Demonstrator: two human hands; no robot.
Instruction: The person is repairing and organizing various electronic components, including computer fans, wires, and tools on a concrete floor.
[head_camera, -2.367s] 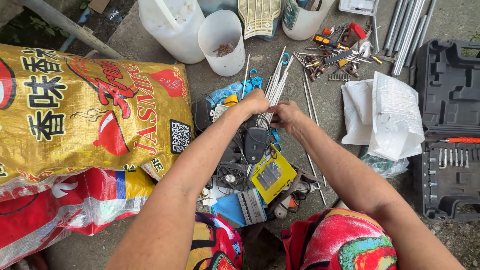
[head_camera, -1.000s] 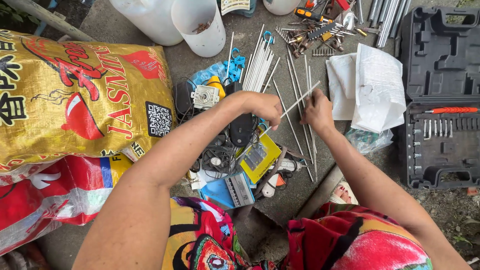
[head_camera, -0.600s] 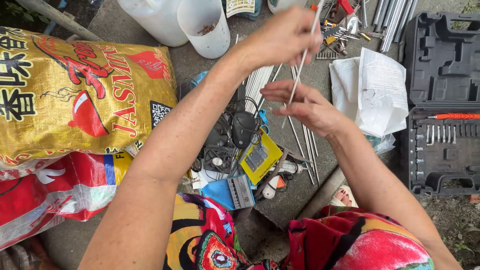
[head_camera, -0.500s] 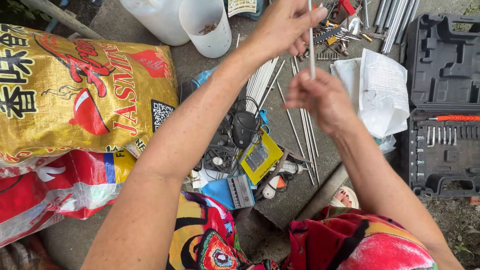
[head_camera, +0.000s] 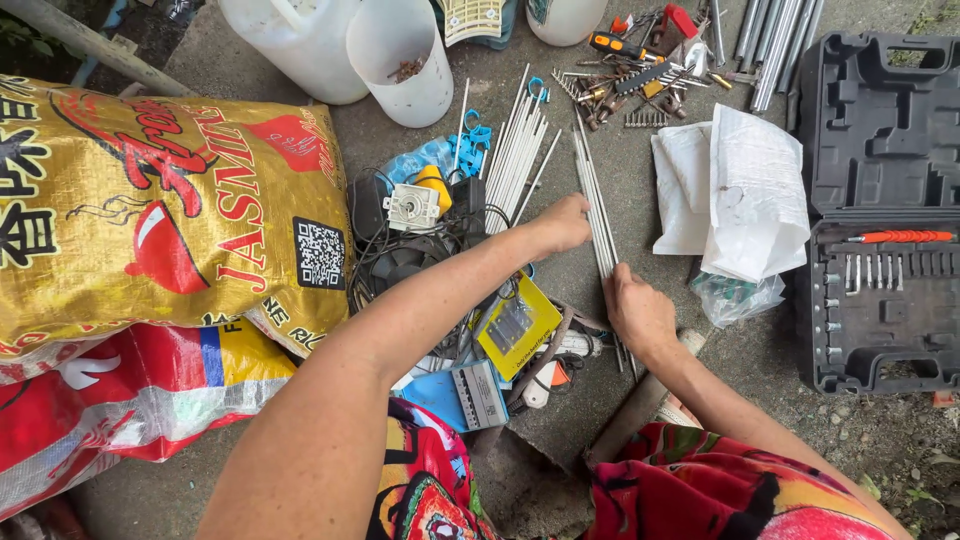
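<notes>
A row of thin grey metal rods (head_camera: 592, 185) lies on the concrete floor in the middle. My left hand (head_camera: 563, 222) rests on the rods part way along them, fingers curled against them. My right hand (head_camera: 636, 310) presses down on their near ends. Whether either hand actually grips a rod cannot be told. A second bundle of pale rods (head_camera: 517, 155) lies to the left, apart from my hands. Below my left forearm sit a yellow blister pack (head_camera: 516, 325) and a tangle of black cables (head_camera: 400, 262).
A yellow rice sack (head_camera: 150, 210) over a red sack (head_camera: 120, 400) fills the left. White plastic tubs (head_camera: 400, 60) stand at the back. Folded white bags (head_camera: 740, 195) lie right of the rods, then an open black tool case (head_camera: 880, 220). Loose tools (head_camera: 640, 70) lie behind.
Both hands held a rod raised in the air half a second ago. Now they are down on the floor, pressed onto the row of grey rods.
</notes>
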